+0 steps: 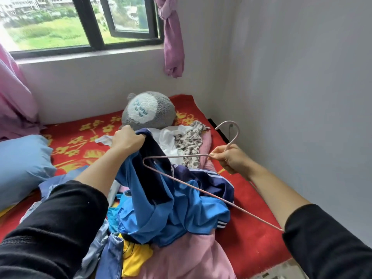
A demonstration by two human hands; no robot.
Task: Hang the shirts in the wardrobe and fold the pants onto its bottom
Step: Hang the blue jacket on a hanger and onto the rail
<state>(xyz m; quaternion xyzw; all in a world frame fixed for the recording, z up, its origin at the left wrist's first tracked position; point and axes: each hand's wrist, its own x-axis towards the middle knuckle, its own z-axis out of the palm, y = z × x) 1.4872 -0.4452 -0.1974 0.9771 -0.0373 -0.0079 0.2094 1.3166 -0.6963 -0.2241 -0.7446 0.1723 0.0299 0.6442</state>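
Note:
A blue and navy jacket with white stripes (161,208) is lifted from a heap of clothes on the bed. My left hand (126,138) grips its dark collar at the top. My right hand (229,158) holds a thin pink hanger (177,157) at the base of its hook, the hook pointing up. The hanger's frame reaches left across the jacket's front and lies over the cloth. Under the jacket are a pink garment (187,258), a yellow piece (134,256) and blue-grey clothes (112,256). No wardrobe is in view.
The bed has a red blanket with yellow flowers (84,141). A grey plush toy (149,110) sits at its head, with white and spotted clothes (187,141) beside it. A blue pillow (22,166) lies left. The wall runs close on the right. A window is above.

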